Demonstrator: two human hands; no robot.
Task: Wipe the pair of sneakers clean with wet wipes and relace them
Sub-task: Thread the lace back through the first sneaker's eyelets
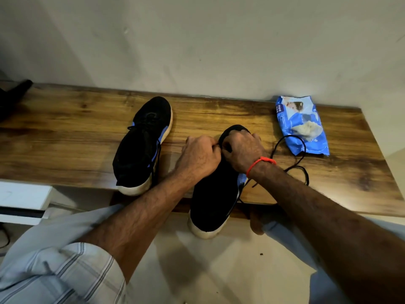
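black sneakers [142,145] (one laced), perhaps open wipes pack [301,125]

I'm looking at what seems a room in a home: a wood-grain worktop [219,110] against a plain scuffed wall [197,40], pale tiled floor [197,270] below, and white furniture [22,196] at nine o'clock, too cropped to identify.

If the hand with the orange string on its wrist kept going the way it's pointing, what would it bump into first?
Probably the toe of the sneaker it is already on. The right hand points toward the wall; past the toe lies bare wooden shelf, then the wall. Depth is hard to judge.
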